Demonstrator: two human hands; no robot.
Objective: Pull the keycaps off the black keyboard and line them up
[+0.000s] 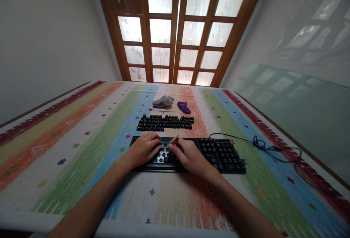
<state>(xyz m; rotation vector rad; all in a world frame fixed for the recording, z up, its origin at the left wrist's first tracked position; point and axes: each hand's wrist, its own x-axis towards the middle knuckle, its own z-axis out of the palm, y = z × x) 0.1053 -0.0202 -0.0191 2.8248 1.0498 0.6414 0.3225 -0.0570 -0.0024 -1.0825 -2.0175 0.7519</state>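
A black keyboard (222, 156) lies in front of me, its left and middle part stripped of most keycaps so that small switch posts (163, 150) show. My left hand (146, 148) rests palm down on the keyboard's left end, its fingers stretched over the bare part. Over the middle, my right hand (187, 154) pinches a thin brown stick-like tool (176, 139), whose lower end is hidden by the fingers. Just beyond the keyboard, loose black keycaps (164, 122) are laid out in rows.
Behind the keycaps sit a crumpled grey cloth (163, 101) and a purple cloth (183, 107). The keyboard's black cable (269, 148) lies tangled at the right. A striped tablecloth (90, 150) covers the table, with walls on both sides and glazed wooden doors (175, 30) beyond.
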